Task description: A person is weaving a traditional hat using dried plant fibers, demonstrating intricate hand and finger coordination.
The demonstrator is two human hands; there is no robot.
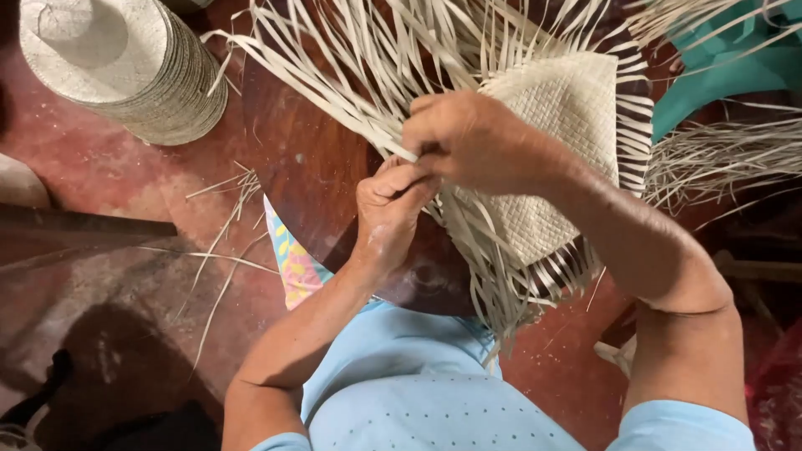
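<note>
Nearest in, the left hand [391, 209] pinches a pale straw strip [368, 125] that runs away up-left. Just beyond, touching it, the right hand [472, 138] is closed on the same strands at the woven mat [560, 125] edge. All rests on a round dark wooden table [305, 167]; far left, stacked straw hats [125, 67] sit on the red floor [100, 250].

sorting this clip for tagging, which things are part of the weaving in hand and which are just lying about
In use:
left hand
right hand
woven palm mat
loose palm strips
round wooden table

Lying about:
stack of woven hats
stray strips on the floor
teal cloth
</note>
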